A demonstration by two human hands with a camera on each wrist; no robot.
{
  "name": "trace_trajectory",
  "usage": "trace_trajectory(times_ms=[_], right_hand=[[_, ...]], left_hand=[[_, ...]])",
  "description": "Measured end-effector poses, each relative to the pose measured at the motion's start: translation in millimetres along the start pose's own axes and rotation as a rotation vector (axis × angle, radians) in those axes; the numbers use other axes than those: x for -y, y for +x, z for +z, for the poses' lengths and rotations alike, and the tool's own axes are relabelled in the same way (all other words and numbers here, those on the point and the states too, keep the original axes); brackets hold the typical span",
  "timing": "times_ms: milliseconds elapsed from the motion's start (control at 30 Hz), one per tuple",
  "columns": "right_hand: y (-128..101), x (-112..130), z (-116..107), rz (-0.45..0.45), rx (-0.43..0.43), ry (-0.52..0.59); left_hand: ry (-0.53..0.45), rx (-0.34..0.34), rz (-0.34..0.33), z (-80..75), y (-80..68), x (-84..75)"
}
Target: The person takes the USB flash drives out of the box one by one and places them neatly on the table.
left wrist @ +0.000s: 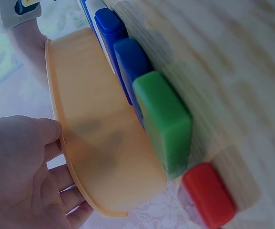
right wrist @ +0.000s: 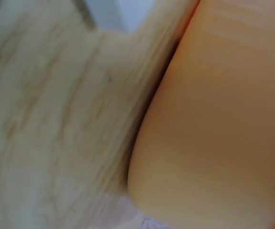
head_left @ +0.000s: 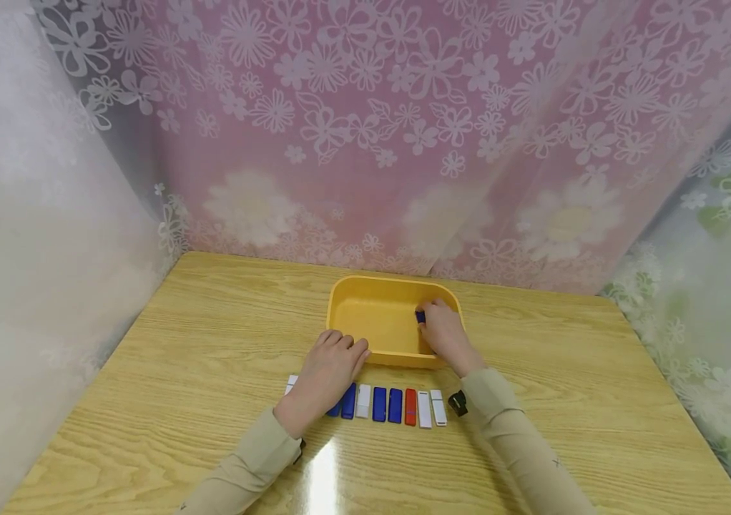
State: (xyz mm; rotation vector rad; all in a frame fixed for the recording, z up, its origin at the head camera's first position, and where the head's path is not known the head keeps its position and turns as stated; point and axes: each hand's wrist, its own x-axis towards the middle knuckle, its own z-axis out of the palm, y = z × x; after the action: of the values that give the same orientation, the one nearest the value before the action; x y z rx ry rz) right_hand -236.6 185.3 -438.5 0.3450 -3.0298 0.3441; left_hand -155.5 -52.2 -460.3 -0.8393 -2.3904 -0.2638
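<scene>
A yellow plastic box stands on the wooden table. My left hand grips its near rim toward the left; in the left wrist view the fingers bend over the rim. Inside the box at the right, my right hand pinches a dark blue USB stick. Along the near side of the box runs a row of similar sticks, among them a red stick, a white stick and a blue stick. A green stick shows in the left wrist view; my left hand hides it in the head view.
The wooden table meets a pink flowered curtain behind the box. Pale curtains hang at left and right. Dark wrist devices, one a black piece by the right cuff, sit close to the row's ends.
</scene>
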Motion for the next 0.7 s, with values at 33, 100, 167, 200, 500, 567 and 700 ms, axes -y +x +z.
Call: trace_trajectory(times_ms=[33, 100, 167, 200, 500, 567, 700], right_hand=[[0.0, -0.2, 0.3, 0.000, 0.000, 0.002], [0.1, -0.4, 1.1, 0.001, 0.001, 0.009], [-0.1, -0.4, 1.7, 0.009, 0.002, 0.024], [-0.2, -0.5, 2.0, 0.012, 0.001, 0.032], [-0.5, -3.2, 2.2, -0.022, 0.016, 0.109], [-0.2, -3.8, 1.8, -0.029, 0.025, 0.133], [0.8, -4.5, 1.3, -0.052, 0.046, 0.167]], left_hand=[[0.000, -0.001, 0.000, -0.1, 0.1, -0.1], [0.000, -0.002, 0.001, -0.1, -0.1, -0.2], [-0.001, 0.001, 0.000, -0.2, -0.5, -0.4], [0.001, 0.003, -0.001, -0.2, -0.6, -0.5], [-0.002, 0.021, -0.006, -0.5, -0.9, -0.7], [-0.002, 0.029, -0.011, -0.4, -0.8, -0.8], [-0.002, 0.042, -0.020, -0.6, -0.3, -1.2]])
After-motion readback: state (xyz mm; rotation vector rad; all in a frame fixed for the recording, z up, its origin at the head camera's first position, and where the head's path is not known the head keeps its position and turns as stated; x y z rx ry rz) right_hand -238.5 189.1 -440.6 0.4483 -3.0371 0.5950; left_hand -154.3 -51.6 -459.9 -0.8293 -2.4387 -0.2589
